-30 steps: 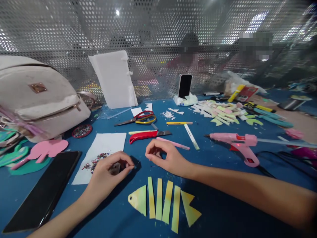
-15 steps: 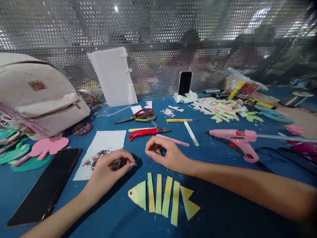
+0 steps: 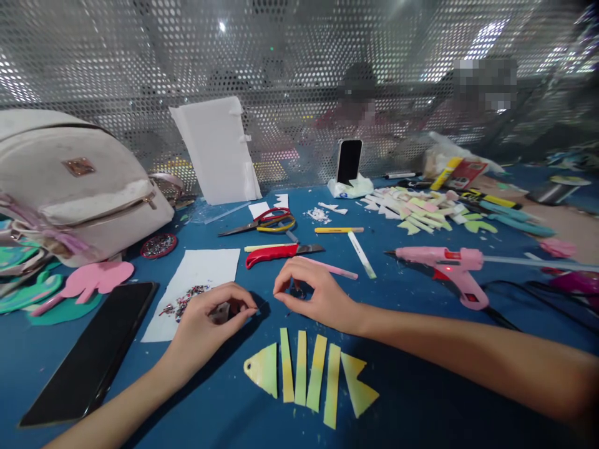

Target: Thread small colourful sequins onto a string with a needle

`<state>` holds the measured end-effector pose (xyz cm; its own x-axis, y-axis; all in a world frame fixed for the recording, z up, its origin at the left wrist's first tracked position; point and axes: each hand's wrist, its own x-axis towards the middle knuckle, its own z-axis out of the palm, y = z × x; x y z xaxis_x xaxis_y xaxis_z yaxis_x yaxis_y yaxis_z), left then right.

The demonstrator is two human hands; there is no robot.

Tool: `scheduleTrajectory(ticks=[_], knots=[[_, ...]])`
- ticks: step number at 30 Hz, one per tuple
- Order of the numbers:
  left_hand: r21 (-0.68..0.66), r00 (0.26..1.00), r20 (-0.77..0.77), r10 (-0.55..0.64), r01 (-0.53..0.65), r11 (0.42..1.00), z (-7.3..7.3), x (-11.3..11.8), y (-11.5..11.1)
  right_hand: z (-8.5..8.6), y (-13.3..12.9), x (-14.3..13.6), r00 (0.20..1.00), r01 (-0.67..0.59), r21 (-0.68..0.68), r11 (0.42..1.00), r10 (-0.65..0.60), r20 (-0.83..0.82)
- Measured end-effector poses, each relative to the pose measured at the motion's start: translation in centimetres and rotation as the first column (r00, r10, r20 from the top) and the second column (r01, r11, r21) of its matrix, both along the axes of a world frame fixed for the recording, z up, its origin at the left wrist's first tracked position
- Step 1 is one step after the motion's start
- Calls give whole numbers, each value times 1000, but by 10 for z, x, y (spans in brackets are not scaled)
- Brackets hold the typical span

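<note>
My left hand [image 3: 210,321] is raised over the table beside a white sheet of paper [image 3: 218,265], thumb and forefinger pinched. Whatever sits at those fingertips is too fine to make out. Facing it across a small gap, my right hand [image 3: 321,299] also pinches thumb against forefinger; its hold is unclear too. A pile of small shiny beads [image 3: 187,299] lies on the paper, partly behind my left hand. Below both hands, yellow-green pieces form a fish: a head with an eye hole [image 3: 264,372], several separate strips [image 3: 316,374] and a notched tail [image 3: 359,390].
Beyond my hands lie a red-handled knife [image 3: 274,254], scissors [image 3: 262,222] and markers [image 3: 339,230]. To the right rests a pink glue gun [image 3: 440,257] with its cord. Cut scraps [image 3: 416,209] heap behind it. A dark phone [image 3: 93,349] and backpack [image 3: 79,193] stand left.
The view has shifted slightly, so things appear a little lower. Both hands keep nearly the same pinched pose and place. The fish pieces lie as before.
</note>
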<state>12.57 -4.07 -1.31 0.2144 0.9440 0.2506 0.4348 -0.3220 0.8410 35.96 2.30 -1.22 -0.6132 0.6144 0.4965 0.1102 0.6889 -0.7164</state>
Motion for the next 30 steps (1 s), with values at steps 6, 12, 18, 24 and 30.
scheduleTrajectory(ticks=[6, 12, 18, 24, 30], knots=[[27, 1000, -9, -8, 9, 1000, -1, -1, 1, 0, -1, 0, 1000, -4, -1, 1000, 4, -9], [23, 1000, -10, -3, 3, 1000, 0, 0, 0, 0, -1, 0, 999, 23, 4, 1000, -23, -45], [-29, 999, 14, 35, -35, 999, -1, 0, -1, -2, -1, -1, 996, 57, 27, 998, -56, -68], [-81, 997, 61, 39, -34, 996, -2, 1, -1, -6, 1, -1, 998, 56, 54, 997, -54, -45], [-92, 997, 71, 36, -29, 995, -1, 3, -1, -6, 1, -1, 999, 39, 43, 998, -38, -22]])
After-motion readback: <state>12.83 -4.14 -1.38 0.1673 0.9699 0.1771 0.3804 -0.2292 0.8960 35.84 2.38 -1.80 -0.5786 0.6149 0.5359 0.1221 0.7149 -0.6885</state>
